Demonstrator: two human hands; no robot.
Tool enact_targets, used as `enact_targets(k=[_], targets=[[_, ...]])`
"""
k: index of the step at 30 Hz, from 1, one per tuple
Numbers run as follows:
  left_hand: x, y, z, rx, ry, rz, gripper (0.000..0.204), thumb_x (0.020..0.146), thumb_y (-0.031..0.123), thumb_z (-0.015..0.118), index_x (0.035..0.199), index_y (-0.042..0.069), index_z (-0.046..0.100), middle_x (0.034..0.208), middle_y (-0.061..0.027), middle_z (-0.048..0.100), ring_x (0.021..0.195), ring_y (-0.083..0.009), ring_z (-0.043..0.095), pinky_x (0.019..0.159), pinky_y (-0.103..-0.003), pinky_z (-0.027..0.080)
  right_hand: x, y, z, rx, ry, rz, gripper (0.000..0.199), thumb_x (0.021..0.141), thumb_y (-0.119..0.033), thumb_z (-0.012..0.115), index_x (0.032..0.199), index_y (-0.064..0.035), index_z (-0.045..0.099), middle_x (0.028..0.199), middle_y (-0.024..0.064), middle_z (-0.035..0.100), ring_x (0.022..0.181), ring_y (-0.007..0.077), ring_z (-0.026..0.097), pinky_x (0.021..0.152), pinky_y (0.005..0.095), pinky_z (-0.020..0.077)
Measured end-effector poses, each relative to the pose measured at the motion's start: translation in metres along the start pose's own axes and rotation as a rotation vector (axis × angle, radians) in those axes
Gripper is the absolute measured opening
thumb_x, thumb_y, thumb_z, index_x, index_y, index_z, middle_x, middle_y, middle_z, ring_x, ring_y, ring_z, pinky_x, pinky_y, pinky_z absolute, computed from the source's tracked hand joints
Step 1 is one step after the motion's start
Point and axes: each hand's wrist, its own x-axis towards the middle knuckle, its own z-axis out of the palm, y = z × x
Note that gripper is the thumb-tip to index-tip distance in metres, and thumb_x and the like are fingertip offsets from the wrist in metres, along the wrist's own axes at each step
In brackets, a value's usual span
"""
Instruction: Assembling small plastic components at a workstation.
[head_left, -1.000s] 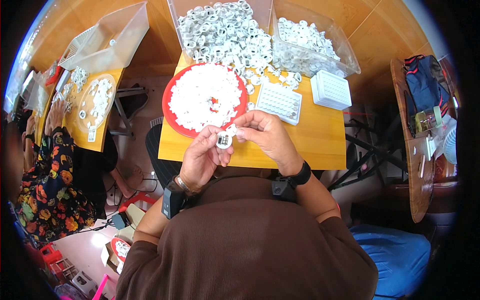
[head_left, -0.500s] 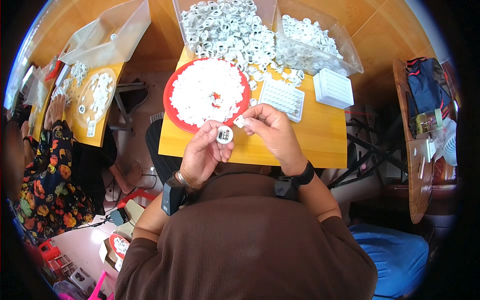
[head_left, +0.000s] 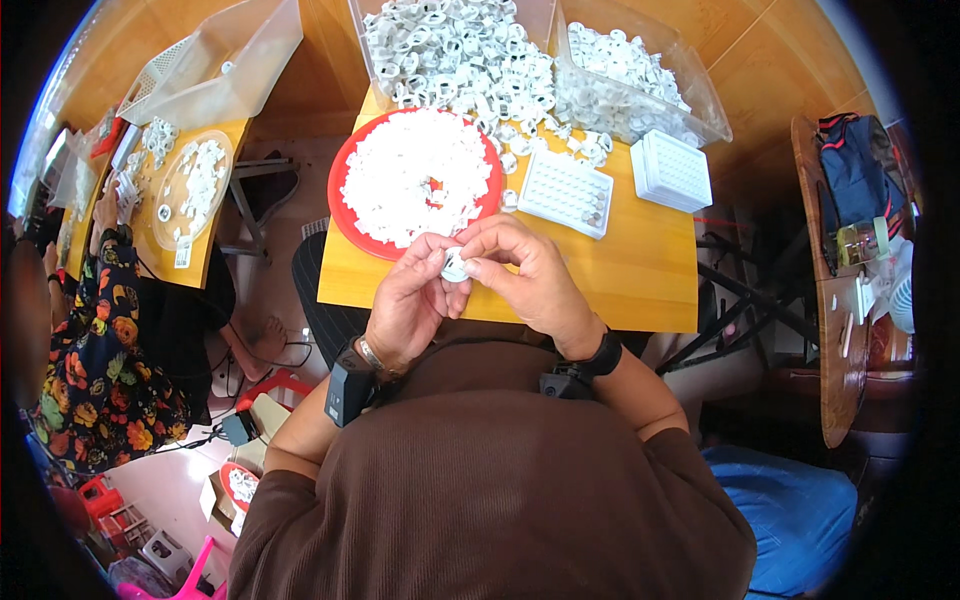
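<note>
My left hand [head_left: 410, 296] is closed on a round white plastic part [head_left: 454, 265] with a dark opening in its face. Bent over that same part, my right hand [head_left: 525, 275] has its thumb and fingers pinched at the right side of it; the small white piece it held is now hidden by the fingers. Just beyond both hands stands a red round tray [head_left: 343, 205] heaped with small white plastic pieces [head_left: 410, 175]. To the right of the tray lies a white grid tray [head_left: 565, 190] with a few small round items in its right end.
Clear bins [head_left: 715, 125] of round white parts [head_left: 460, 55] stand at the table's far side, some parts spilled before them. A white stacked block of trays [head_left: 672, 172] sits at right. A co-worker in a flowered garment [head_left: 115, 360] works at a table on the left.
My right hand has moved left and down, bringing its small white piece onto the round part in my left hand. The two hands now touch.
</note>
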Motion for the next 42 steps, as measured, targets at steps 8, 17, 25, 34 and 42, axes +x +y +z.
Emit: enact_targets(k=[8, 17, 25, 34, 42], targets=[[0.000, -0.002, 0.000, 0.044, 0.050, 0.003, 0.016, 0.098, 0.020, 0.049, 0.102, 0.005, 0.052, 0.081, -0.0076, 0.062, 0.063, -0.0115, 0.058, 0.057, -0.022, 0.048, -0.002, -0.008, 0.006, -0.145, 0.086, -0.097, 0.004, 0.084, 0.001, 0.064, 0.087, 0.0026, 0.063, 0.091, 0.0096, 0.061, 0.077, 0.0170, 0.064, 0.069, 0.0284, 0.0531], [0.000, -0.001, 0.000, 0.078, 0.001, -0.005, 0.016, 0.099, 0.019, 0.049, 0.105, 0.005, 0.053, 0.089, -0.0050, 0.062, 0.077, -0.0106, 0.063, 0.064, -0.022, 0.052, -0.002, -0.009, 0.006, -0.184, 0.125, -0.068, 0.007, 0.083, 0.000, 0.065, 0.086, 0.0029, 0.060, 0.085, 0.0095, 0.061, 0.073, 0.0159, 0.065, 0.063, 0.0274, 0.0518], [0.002, 0.002, 0.012, 0.410, 0.061, 0.052, 0.024, 0.099, 0.014, 0.046, 0.118, 0.001, 0.055, 0.090, -0.0047, 0.061, 0.072, -0.0097, 0.057, 0.066, -0.023, 0.048, -0.005, -0.003, 0.005, -0.219, 0.234, -0.058, 0.012, 0.083, 0.000, 0.065, 0.093, 0.0012, 0.059, 0.081, 0.0111, 0.063, 0.072, 0.0178, 0.066, 0.060, 0.0278, 0.0515], [-0.001, -0.002, 0.013, 0.508, 0.076, 0.079, 0.034, 0.095, 0.001, 0.044, 0.128, -0.001, 0.051, 0.092, -0.0048, 0.060, 0.077, -0.0104, 0.058, 0.071, -0.025, 0.050, -0.004, -0.012, 0.005, -0.530, 0.218, -0.187, 0.012, 0.082, 0.003, 0.064, 0.093, 0.0005, 0.060, 0.081, 0.0108, 0.059, 0.070, 0.0206, 0.063, 0.061, 0.0298, 0.0520], [-0.002, -0.002, 0.017, 0.602, 0.064, 0.023, 0.040, 0.091, -0.005, 0.043, 0.132, -0.002, 0.048, 0.099, -0.0069, 0.061, 0.080, -0.0117, 0.061, 0.074, -0.026, 0.052, -0.006, -0.014, 0.004, -0.556, 0.234, -0.104, 0.011, 0.081, 0.003, 0.061, 0.090, -0.0005, 0.056, 0.081, 0.0128, 0.059, 0.071, 0.0268, 0.063, 0.062, 0.0341, 0.0508]])
